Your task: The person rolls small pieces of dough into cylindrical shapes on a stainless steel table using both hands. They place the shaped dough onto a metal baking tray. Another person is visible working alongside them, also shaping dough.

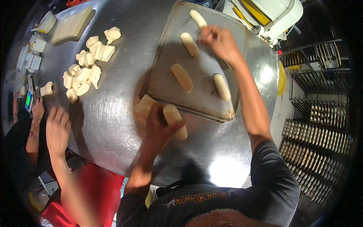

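Observation:
My left hand (160, 124) is blurred; its fingers and thumb are around a dough roll (175, 122) just below the near edge of a metal baking tray (198, 112). A flatter dough piece (145, 106) lies at the tray's near left corner, beside that hand. My right hand (217, 39), also blurred, is over the far part of the tray, at the near end of a dough roll (198, 18); whether it touches the roll I cannot tell. Several more rolls rest on the tray, one of them (221, 87) near its right side.
Cut dough pieces (83, 78) and a large dough slab (72, 25) lie on the left of the steel table (119, 136). Co-workers' hands (58, 122) are at the left, near a digital scale (29, 98). A white machine (280, 14) stands at the far right; racks of trays (314, 136) are beyond.

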`<state>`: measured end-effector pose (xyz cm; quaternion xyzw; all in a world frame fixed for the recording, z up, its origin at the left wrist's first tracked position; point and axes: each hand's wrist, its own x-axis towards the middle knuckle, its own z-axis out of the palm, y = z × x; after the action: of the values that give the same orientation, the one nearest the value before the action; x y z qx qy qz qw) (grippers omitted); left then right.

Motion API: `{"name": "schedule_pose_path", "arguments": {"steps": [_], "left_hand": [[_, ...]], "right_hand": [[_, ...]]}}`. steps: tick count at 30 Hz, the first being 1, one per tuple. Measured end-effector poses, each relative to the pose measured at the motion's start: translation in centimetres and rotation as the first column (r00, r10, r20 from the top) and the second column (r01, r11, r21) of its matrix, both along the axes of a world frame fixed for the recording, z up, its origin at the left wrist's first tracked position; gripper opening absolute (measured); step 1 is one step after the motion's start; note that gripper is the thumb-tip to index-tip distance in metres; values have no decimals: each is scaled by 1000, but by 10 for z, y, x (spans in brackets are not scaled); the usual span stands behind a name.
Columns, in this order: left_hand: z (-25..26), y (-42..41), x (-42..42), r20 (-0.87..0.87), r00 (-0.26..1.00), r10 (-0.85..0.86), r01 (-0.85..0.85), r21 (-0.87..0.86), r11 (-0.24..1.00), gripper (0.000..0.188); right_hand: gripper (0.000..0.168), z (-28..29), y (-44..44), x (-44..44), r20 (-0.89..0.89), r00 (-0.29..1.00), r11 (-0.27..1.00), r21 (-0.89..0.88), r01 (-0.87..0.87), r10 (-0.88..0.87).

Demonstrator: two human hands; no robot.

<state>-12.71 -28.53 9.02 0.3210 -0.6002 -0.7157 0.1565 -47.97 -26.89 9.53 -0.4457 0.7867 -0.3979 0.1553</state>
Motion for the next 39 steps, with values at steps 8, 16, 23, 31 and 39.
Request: {"name": "schedule_pose_path", "arguments": {"steps": [8, 16, 23, 31, 39], "left_hand": [[43, -6, -115, -367, 929, 50, -85, -80, 993, 45], [111, 1, -77, -671, 606, -427, 201, -390, 899, 44], [115, 30, -73, -806, 318, -499, 351, -389, 852, 45], [115, 55, -78, -823, 210, -528, 381, -429, 819, 48], [73, 18, -39, -242, 947, -213, -45, -753, 656, 41]], "right_hand": [[54, 45, 98, 110, 41, 999, 987, -159, 22, -16], [47, -4, 49, -85, -319, 830, 889, -151, 433, -458], [57, -51, 46, -103, -458, 749, 868, -125, 480, -480], [39, -77, 146, -46, 226, 717, 752, 165, 639, -659], [25, -81, 169, -73, 498, 656, 770, 38, 637, -567]]}}
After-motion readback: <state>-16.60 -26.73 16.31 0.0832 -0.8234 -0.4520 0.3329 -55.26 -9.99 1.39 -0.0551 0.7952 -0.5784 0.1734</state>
